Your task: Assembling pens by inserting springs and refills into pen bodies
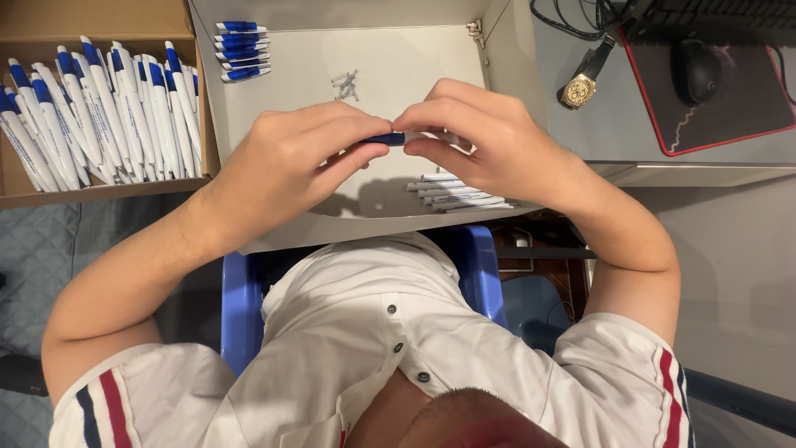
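My left hand (pixel 292 163) and my right hand (pixel 481 138) meet over a shallow cardboard tray (pixel 414 66). Between their fingertips they pinch one pen part, of which only a short blue section (pixel 384 139) shows. Below my right hand lies a small row of white pen barrels (pixel 452 195). Several blue pen parts (pixel 240 50) lie in a neat stack at the tray's far left. A little heap of small metal springs (pixel 346 85) rests near the tray's middle.
An open cardboard box (pixel 25 187) at left is full of blue-and-white pens (pixel 99 116). To the right are a wristwatch (pixel 580 87), a computer mouse (pixel 695 70) on a red-edged mat (pixel 746 108), and cables. A blue chair (pixel 240 307) is below.
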